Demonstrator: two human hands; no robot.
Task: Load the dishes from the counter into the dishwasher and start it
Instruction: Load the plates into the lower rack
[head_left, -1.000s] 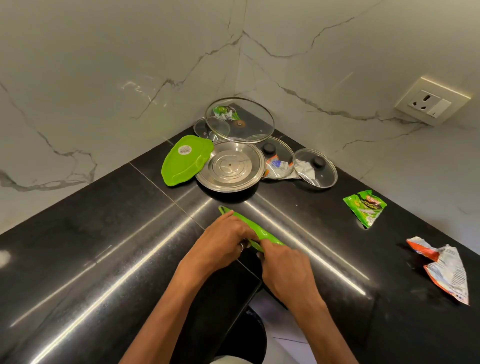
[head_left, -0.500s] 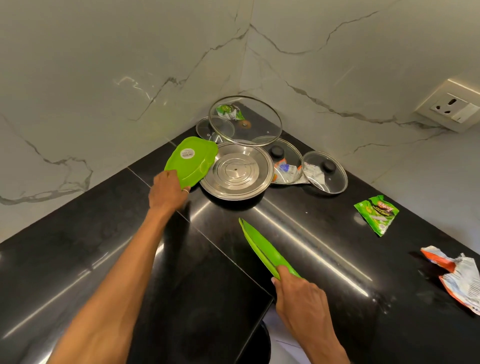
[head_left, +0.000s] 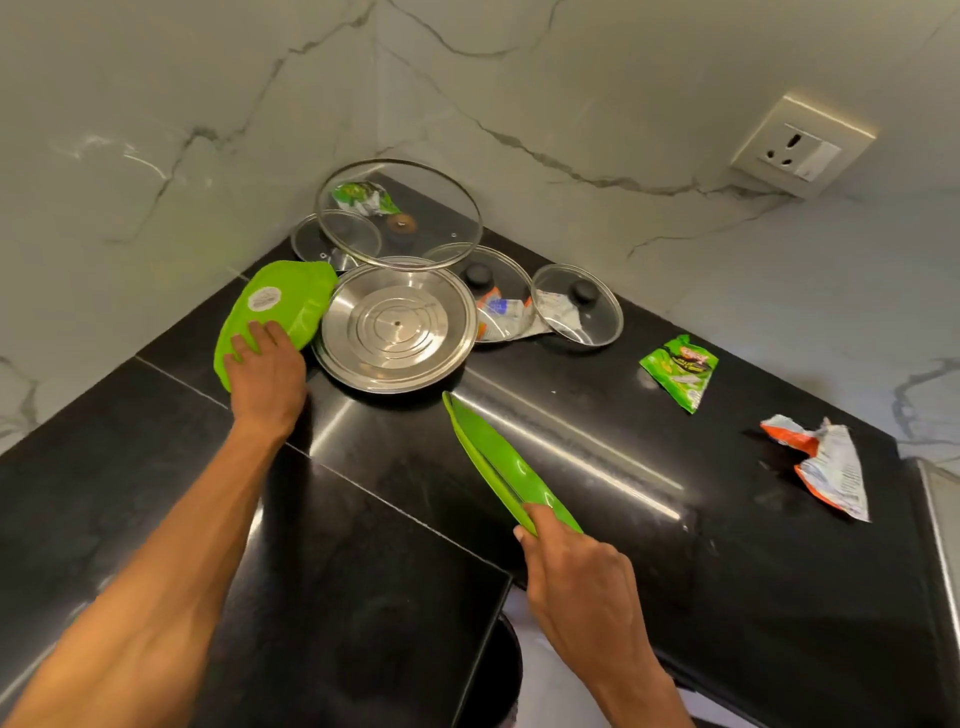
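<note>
On the black corner counter (head_left: 597, 499) a green plate (head_left: 280, 306) lies upside down beside a steel lid (head_left: 397, 327). My left hand (head_left: 265, 371) rests on the plate's near edge, fingers laid over it. My right hand (head_left: 576, 577) grips one end of two green plates (head_left: 498, 465) held on edge, angled toward the steel lid. A large glass lid (head_left: 400, 215) leans in the corner, with smaller glass lids (head_left: 493, 291) (head_left: 579, 306) (head_left: 335, 241) around it.
A green wrapper (head_left: 680, 371) and a crumpled orange and white wrapper (head_left: 821, 462) lie on the counter's right part. A wall socket (head_left: 802, 148) sits on the right wall. The counter's inner corner edge is between my arms, floor below it.
My left hand let go of the green plates my right hand holds, reached to the upside-down green plate and now lies over its near edge. My right hand keeps its plates, raised slightly.
</note>
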